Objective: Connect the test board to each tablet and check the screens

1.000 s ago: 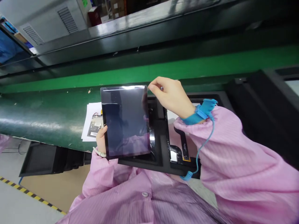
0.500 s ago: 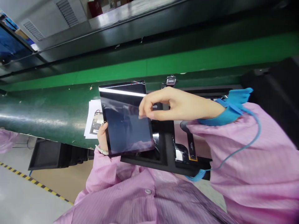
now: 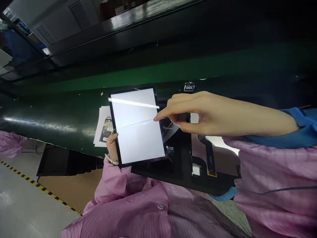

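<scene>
A tablet with a black bezel and a bright white screen is held up over the work surface. My left hand grips its left edge, thumb on the front bezel and the other fingers hidden behind. My right hand holds nothing; its index finger points at the right part of the screen and appears to touch it, with the thumb apart below. A faint line runs across the screen to that fingertip. Around the right wrist is a blue wrist strap.
Under the tablet lies a black tray with flat display parts and a flex cable. White sheets with a circuit-board picture lie at left. A small metal connector piece sits behind the tray. A coiled blue cord hangs near my front.
The tablet screen has gone from dark to bright white, and a line shows across it. My right hand's index finger has stretched out to the screen. My left hand keeps its grip.
</scene>
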Demonstrator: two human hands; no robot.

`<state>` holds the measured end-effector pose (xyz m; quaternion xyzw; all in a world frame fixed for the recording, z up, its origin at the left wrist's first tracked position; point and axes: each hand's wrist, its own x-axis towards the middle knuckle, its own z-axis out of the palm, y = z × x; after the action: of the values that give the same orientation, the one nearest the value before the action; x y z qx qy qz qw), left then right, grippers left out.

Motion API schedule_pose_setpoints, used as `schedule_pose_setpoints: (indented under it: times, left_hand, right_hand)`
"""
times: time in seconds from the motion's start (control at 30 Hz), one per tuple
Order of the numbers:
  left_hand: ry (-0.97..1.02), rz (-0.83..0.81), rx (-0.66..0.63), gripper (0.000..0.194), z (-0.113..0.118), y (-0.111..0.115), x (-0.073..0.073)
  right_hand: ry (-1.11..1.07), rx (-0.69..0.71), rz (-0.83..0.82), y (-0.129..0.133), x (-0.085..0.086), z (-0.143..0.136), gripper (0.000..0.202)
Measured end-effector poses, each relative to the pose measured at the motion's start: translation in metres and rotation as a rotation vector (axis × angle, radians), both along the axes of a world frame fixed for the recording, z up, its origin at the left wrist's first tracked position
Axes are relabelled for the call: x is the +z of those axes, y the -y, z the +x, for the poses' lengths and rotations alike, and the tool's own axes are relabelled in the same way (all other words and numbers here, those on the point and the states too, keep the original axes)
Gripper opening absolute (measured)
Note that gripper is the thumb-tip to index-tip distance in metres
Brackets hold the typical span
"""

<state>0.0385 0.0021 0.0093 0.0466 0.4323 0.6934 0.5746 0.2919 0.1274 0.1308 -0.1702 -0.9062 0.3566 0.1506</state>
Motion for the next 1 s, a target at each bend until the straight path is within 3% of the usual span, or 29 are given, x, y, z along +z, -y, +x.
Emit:
schedule_pose_setpoints:
  times: [0.07,0.13,0.23,0.3,0.43,0.57,0.73,1.0]
  left_hand:
    - [0.025,0.028,0.028,0.011,0.001,-0.001,0.001]
    - [0.052,0.105,0.067,0.02,0.005,-0.002,0.006]
    - [0.083,0.191,0.051,0.035,0.011,-0.002,0.014]
    - [0.077,0.165,0.006,0.044,0.013,-0.002,0.016]
    - [0.053,0.074,0.007,0.041,0.014,-0.003,0.014]
    - [0.031,0.047,0.078,0.036,0.013,-0.003,0.013]
    - [0.02,0.044,0.031,0.036,0.011,-0.003,0.011]
    - [0.009,0.047,0.05,0.031,0.014,-0.002,0.012]
  right_hand:
    - [0.023,-0.028,0.218,0.001,-0.003,-0.001,0.03]
    - [0.036,-0.057,0.333,0.002,-0.006,-0.003,0.031]
    - [0.01,-0.106,0.361,0.0,-0.014,-0.002,0.031]
    - [-0.043,-0.114,0.35,-0.009,-0.023,0.002,0.029]
    - [-0.086,-0.08,0.268,-0.039,-0.042,0.017,0.018]
    - [-0.054,-0.145,0.128,-0.056,-0.047,0.026,0.021]
    - [-0.12,-0.339,-0.111,-0.048,-0.045,0.019,0.037]
    - [-0.25,-0.371,-0.298,-0.04,-0.035,0.016,0.037]
